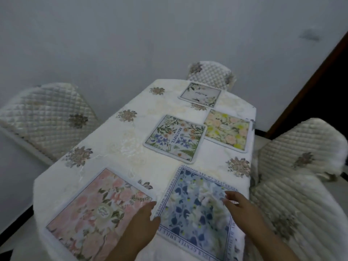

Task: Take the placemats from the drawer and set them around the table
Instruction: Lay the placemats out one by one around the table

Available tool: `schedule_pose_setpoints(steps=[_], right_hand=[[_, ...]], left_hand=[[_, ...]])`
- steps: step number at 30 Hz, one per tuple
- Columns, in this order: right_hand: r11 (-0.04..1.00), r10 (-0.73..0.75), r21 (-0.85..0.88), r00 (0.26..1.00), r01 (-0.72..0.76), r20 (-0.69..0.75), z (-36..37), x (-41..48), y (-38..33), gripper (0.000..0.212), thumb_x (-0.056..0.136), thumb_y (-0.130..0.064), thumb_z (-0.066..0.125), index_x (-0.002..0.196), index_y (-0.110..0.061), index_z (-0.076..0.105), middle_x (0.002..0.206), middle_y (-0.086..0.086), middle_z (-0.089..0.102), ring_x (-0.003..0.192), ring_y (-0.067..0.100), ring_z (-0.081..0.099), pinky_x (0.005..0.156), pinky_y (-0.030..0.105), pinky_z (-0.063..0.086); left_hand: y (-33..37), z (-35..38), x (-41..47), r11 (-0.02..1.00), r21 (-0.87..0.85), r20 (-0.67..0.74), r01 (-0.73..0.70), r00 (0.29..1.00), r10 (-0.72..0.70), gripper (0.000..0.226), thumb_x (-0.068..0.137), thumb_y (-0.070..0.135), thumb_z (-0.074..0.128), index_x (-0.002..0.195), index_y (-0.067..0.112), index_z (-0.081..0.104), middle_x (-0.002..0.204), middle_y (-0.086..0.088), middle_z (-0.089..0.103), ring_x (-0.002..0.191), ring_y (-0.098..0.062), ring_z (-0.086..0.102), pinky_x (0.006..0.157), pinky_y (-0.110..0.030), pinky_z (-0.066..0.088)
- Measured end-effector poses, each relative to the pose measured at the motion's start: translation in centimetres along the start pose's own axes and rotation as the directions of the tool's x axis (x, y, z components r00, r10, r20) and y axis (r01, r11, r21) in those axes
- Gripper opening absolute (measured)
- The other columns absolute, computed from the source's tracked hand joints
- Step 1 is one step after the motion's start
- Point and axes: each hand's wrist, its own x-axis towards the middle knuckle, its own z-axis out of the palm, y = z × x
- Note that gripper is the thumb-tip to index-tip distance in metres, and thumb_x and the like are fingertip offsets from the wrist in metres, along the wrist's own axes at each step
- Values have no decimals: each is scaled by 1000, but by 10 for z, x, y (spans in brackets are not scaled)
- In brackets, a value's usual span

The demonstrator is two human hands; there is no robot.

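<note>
1. Five placemats lie flat on the table (pixel 116 153): a pink mat (pixel 98 213), a blue mat (pixel 197 210), a mat marked "BEAUTIFUL" (pixel 175 138), a yellow mat (pixel 227 129) and a pale far mat (pixel 200 94).
2. Three quilted chairs stand around the table: a left chair (pixel 45 117), a far chair (pixel 211 73) and a right chair (pixel 299 149).
3. Two bare hands are in view, both low over the near end.
4. The pink mat and blue mat sit side by side with a thin strip of cloth between them; the left fingers lie across that strip.
5. The blue mat's right edge runs close to the table's right edge, just beyond the right fingers.
6. Ahead of the fingertips, bare cloth separates the near pair of mats from the "BEAUTIFUL" mat. That mat's corner meets or slightly overlaps the yellow mat's; which, I cannot tell.
7. Left of the left fingers, past the pink mat, the table's long left side is bare cloth.
8. The left hand (pixel 145 217) reaches forward, palm down, fingers loose and extended, tips at the blue mat's left border; it grips nothing.
9. The right hand (pixel 239 202) hovers or rests on the blue mat's right part, fingers spread and slightly curled, grasping nothing; contact is unclear through blur.
</note>
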Motion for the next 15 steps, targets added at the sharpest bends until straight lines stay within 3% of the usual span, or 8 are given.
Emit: schedule_pose_setpoints(steps=[6, 9, 12, 15], right_hand=[[994, -5, 113, 999, -1, 51, -13, 43, 1, 39, 97, -40, 52, 135, -33, 48, 135, -6, 52, 98, 6, 56, 80, 28, 46], [990, -26, 138, 997, 15, 72, -13, 79, -3, 36, 96, -42, 53, 131, -36, 50, 126, -3, 56, 97, 9, 59, 84, 33, 52], [987, -51, 157, 992, 33, 111, -9, 125, -7, 37, 94, -44, 55, 130, -37, 50, 135, -2, 51, 126, 17, 49, 92, 32, 47], [984, -75, 174, 984, 46, 161, -4, 173, -12, 37, 94, -47, 54, 129, -39, 50, 138, 0, 50, 121, 15, 52, 81, 26, 48]], left_hand=[[61, 27, 63, 986, 125, 64, -109, 993, 101, 59, 99, 36, 52, 153, 27, 31, 153, 4, 41, 132, -12, 45, 108, -26, 36], [88, 37, 99, 990, 53, 73, -134, 989, 130, 51, 97, 32, 55, 146, 28, 43, 128, 14, 59, 98, 8, 56, 81, -3, 42], [106, 47, 139, 997, 6, 24, -80, 997, 80, 50, 93, 31, 55, 142, 33, 45, 130, 7, 62, 94, 5, 57, 82, -8, 46], [119, 55, 177, 999, -45, -67, 17, 998, -20, 55, 94, 35, 57, 146, 32, 41, 140, -1, 56, 103, -4, 57, 89, -19, 41]])
